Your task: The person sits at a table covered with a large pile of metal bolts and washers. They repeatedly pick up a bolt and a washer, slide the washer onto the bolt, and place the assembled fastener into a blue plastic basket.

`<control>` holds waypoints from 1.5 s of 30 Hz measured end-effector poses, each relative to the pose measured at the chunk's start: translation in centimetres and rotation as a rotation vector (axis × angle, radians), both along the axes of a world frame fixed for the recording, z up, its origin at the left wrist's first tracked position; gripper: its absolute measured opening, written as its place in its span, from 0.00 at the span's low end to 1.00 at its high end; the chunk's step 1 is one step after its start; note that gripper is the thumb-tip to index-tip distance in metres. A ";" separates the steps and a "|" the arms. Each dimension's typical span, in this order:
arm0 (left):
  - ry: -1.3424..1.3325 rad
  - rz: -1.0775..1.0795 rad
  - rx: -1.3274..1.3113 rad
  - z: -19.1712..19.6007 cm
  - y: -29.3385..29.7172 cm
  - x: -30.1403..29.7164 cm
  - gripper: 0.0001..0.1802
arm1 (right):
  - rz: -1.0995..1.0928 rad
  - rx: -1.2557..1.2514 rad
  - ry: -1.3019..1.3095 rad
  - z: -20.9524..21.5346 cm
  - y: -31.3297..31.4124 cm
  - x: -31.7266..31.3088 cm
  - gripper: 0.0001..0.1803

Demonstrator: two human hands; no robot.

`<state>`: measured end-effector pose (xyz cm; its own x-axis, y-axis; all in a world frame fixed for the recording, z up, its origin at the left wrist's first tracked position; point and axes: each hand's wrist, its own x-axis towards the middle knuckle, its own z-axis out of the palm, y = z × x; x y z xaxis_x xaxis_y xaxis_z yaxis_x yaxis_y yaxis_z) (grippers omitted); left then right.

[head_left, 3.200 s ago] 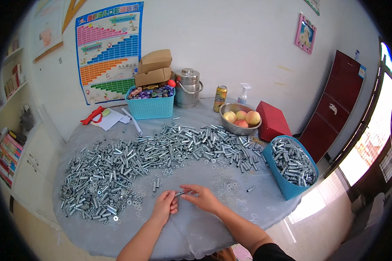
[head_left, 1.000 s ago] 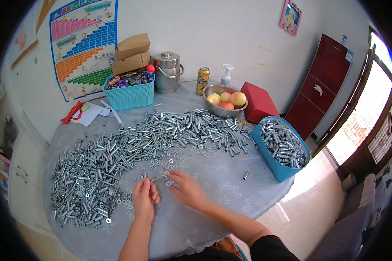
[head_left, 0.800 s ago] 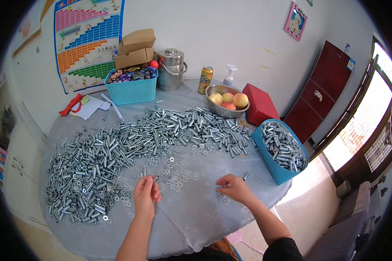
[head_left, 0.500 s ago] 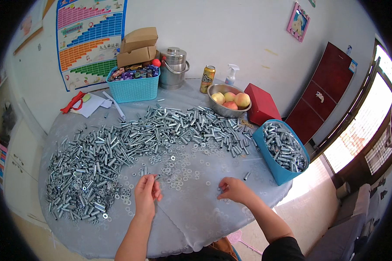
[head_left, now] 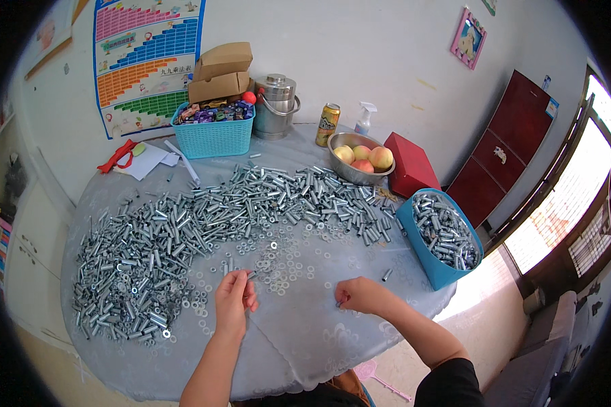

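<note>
My left hand (head_left: pixel 233 300) rests on the grey tablecloth (head_left: pixel 299 339) with its fingers pinched on a small metal sleeve bolt (head_left: pixel 251 275). Just beyond it lie scattered washers (head_left: pixel 278 261). My right hand (head_left: pixel 358 295) sits to the right on the cloth, fingers curled tight with the tips down. What is under them is hidden. A single loose bolt (head_left: pixel 387 275) lies a little past the right hand. A long heap of metal bolts (head_left: pixel 183 224) runs across the table behind both hands.
A blue bin of bolts (head_left: pixel 441 237) stands at the right edge. At the back are a red box (head_left: pixel 411 166), a fruit bowl (head_left: pixel 361 157), a can (head_left: pixel 328 124), a spray bottle (head_left: pixel 364 119), a metal pot (head_left: pixel 277 105) and a turquoise basket (head_left: pixel 214 129).
The two hands were together over the washers. My right hand then reached into the washers and drew away to the right. My left hand has stayed almost still.
</note>
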<state>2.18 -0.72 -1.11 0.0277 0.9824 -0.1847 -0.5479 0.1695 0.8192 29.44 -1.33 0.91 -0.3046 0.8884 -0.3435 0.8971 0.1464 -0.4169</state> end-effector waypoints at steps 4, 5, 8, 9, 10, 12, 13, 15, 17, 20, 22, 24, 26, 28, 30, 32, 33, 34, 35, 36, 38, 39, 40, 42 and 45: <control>-0.008 -0.006 -0.002 0.0 0.1 -0.1 0.11 | 0.014 -0.042 0.005 -0.2 0.5 0.2 0.12; -0.010 -0.007 -0.004 0.1 0.2 -0.1 0.11 | 0.013 -0.061 0.006 0.1 0.5 0.3 0.13; -0.013 -0.007 -0.003 0.0 0.2 -0.2 0.11 | -0.022 -0.106 0.003 1.2 0.2 0.1 0.15; -0.011 -0.002 -0.003 0.0 0.2 -0.2 0.10 | -0.039 -0.118 0.000 1.4 0.2 0.0 0.16; -0.007 -0.002 -0.002 0.0 0.2 -0.2 0.10 | -0.042 -0.114 -0.021 1.3 0.1 -0.1 0.16; -0.003 -0.003 -0.003 0.1 0.1 -0.1 0.10 | -0.049 -0.107 -0.065 1.1 0.0 -0.2 0.17; -0.002 -0.007 -0.004 0.1 0.1 -0.1 0.10 | -0.032 -0.090 -0.069 0.8 -0.1 -0.1 0.16; -0.003 -0.013 -0.002 0.1 0.1 -0.1 0.11 | 0.001 -0.056 -0.078 0.0 -0.1 0.3 0.15; -0.010 -0.018 0.004 0.0 0.1 0.0 0.11 | 0.038 0.004 -0.077 -0.7 -0.1 0.7 0.15; 0.009 -0.008 -0.009 0.2 0.1 -0.1 0.11 | 0.002 -0.001 -0.057 0.2 -0.6 0.1 0.14; 0.016 -0.024 -0.002 -0.1 0.1 -0.2 0.10 | -0.025 -0.027 -0.021 0.4 -0.7 -0.2 0.13; 0.012 -0.027 -0.003 -0.1 0.1 -0.1 0.10 | -0.025 -0.043 0.032 -0.2 -0.8 0.0 0.12; 0.000 -0.011 -0.011 0.2 0.1 0.0 0.10 | -0.041 -0.036 0.062 -0.4 -0.9 0.0 0.11; -0.001 -0.006 -0.014 0.2 0.1 0.0 0.10 | -0.029 -0.026 0.035 -0.4 -0.9 0.0 0.10; -0.002 -0.003 -0.010 0.2 0.1 -0.1 0.10 | 0.012 -0.011 -0.051 -0.3 -0.8 -0.2 0.10; -0.009 -0.002 0.003 0.2 0.1 -0.2 0.10 | 0.059 0.012 -0.055 -0.6 -0.7 0.0 0.09; -0.008 0.001 0.007 0.2 0.1 -0.3 0.10 | 0.083 0.023 -0.058 -0.6 -0.6 0.1 0.09; -0.007 0.002 0.009 0.2 0.1 -0.2 0.10 | 0.073 0.022 -0.044 -0.6 -0.7 0.2 0.09; -0.006 0.004 0.012 0.1 0.1 -0.2 0.10 | 0.064 0.020 -0.030 -0.4 -0.8 0.2 0.09; -0.011 0.002 0.010 0.1 0.1 -0.2 0.10 | 0.055 0.018 -0.016 -0.3 -0.9 0.2 0.09; -0.021 -0.003 0.004 0.1 0.2 -0.2 0.10 | 0.015 -0.009 -0.010 0.1 -1.0 -0.1 0.09; -0.013 -0.007 0.008 0.0 0.2 -0.2 0.10 | -0.004 -0.022 -0.007 0.2 -1.1 -0.2 0.08; -0.004 -0.012 0.013 -0.1 0.2 -0.3 0.10 | -0.005 -0.011 0.001 0.3 -1.1 -0.3 0.09; 0.001 -0.013 0.015 -0.1 0.1 -0.4 0.10 | -0.006 0.012 0.018 0.3 -1.2 -0.4 0.09; -0.006 -0.011 0.010 0.0 0.1 -0.3 0.10 | 0.051 -0.008 0.034 0.0 -0.6 -0.4 0.08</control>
<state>1.85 -0.61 -1.12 0.0395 0.9839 -0.1744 -0.5512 0.1671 0.8175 29.03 -1.92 0.94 -0.3613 0.8685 -0.3393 0.8736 0.1881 -0.4488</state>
